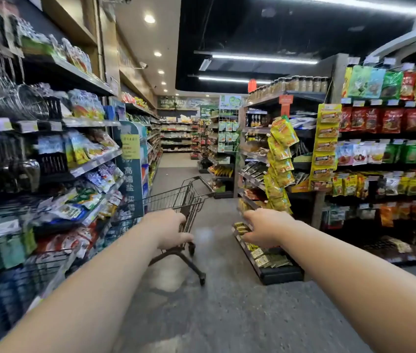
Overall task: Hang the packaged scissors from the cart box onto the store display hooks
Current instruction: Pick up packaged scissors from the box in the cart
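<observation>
I am looking down a store aisle with both bare arms stretched forward. A small brown wire shopping cart (176, 200) stands ahead by the left shelving. I see no box inside its basket and no packaged scissors anywhere. My left hand (170, 229) overlaps the cart's near end, with its fingers loosely curled and nothing in them. Whether it touches the cart I cannot tell. My right hand (265, 226) is to the right of the cart, fingers spread and empty. Metal kitchen utensils hang on display hooks (0, 72) at the upper left.
Shelves of packaged food (84, 159) line the left side. A low shelf end with yellow packets (265, 256) and a hanging strip of yellow pouches (279, 161) stand on the right. Grey floor (201, 314) runs between them toward the far shelving.
</observation>
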Demonstrator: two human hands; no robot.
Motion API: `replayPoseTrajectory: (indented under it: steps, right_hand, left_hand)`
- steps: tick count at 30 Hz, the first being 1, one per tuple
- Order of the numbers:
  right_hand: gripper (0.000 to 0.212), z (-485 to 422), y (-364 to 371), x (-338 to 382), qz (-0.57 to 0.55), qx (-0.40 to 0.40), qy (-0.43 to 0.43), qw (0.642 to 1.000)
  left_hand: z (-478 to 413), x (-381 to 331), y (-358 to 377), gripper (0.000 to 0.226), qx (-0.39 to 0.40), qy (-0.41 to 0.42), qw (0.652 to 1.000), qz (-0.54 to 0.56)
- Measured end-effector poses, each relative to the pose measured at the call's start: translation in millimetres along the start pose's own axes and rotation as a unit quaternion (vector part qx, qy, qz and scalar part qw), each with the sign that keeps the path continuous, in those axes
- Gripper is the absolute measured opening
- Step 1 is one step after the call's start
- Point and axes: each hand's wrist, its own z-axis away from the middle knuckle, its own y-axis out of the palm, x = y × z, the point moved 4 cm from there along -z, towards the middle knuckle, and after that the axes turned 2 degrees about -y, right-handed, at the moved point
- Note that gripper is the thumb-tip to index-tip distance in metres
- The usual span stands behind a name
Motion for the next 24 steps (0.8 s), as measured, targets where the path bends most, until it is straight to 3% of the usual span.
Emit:
replayPoseTrajectory:
  steps: [10,24]
  right_hand:
    - [0.06,-152,33,14,0.004,0.027,-0.037,0.999]
    - [0.061,-427,60,-29,-0.001,0.06,-0.126,0.99]
  left_hand:
    - [-110,60,53,0.064,0.044,-0.043,0.998,-0.011]
    - [-336,119,99,0.063,0.098,-0.159,0.982,0.012]
